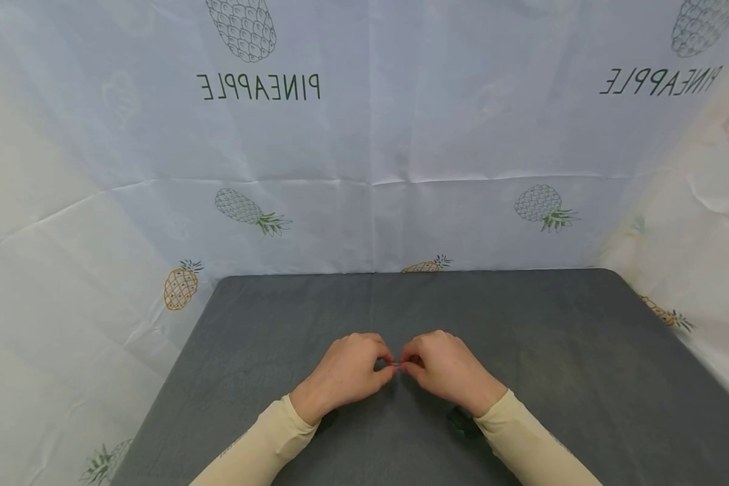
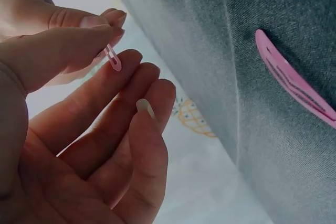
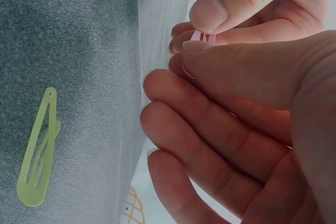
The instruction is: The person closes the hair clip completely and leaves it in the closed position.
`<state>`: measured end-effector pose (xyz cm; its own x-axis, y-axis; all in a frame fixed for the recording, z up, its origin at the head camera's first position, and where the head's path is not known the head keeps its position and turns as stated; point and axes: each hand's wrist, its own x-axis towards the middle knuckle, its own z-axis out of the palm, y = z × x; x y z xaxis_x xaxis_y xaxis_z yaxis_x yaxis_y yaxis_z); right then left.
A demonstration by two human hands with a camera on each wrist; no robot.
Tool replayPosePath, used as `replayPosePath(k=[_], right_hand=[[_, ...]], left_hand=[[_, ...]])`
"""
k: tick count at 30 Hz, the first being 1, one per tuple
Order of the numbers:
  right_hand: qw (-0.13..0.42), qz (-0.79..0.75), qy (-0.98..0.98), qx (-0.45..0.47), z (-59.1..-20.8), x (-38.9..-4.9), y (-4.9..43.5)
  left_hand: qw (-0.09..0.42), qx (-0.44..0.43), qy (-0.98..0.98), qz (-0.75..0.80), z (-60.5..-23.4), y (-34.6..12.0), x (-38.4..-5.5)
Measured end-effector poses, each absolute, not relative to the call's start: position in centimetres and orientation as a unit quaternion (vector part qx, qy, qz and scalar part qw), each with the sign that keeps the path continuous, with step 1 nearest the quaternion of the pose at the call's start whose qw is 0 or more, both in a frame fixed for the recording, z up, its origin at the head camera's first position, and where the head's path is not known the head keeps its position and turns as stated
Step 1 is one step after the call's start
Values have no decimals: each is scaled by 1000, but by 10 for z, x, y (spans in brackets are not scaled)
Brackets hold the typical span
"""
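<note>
Over the middle of the grey table, my left hand (image 1: 352, 368) and right hand (image 1: 446, 368) meet at the fingertips. Between them is a small pink snap hair clip (image 2: 115, 62), mostly covered by the fingers. My left thumb and index finger pinch it, with its rounded end poking out below the thumb. From the other side my right thumb and index finger pinch it too; a slotted pink part (image 3: 203, 36) shows between the two thumbs. The other fingers of both hands are loosely bent.
A second pink hair clip (image 2: 289, 80) lies on the grey tabletop (image 1: 553, 351) in the left wrist view. A light green hair clip (image 3: 38, 156) lies there in the right wrist view, its inner tongue jutting sideways. White pineapple-print cloth (image 1: 370, 148) hangs behind and beside the table.
</note>
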<state>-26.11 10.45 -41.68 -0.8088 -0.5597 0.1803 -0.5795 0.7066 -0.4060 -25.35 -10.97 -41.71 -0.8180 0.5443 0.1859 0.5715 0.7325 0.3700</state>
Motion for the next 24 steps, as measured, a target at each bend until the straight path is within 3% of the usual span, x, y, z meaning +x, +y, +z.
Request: replayPosePath(k=[24], right_hand=[[26,222,-912,343,-409,-258,107]], left_hand=[[38,-327,-922,-203,-407,-114,-253]])
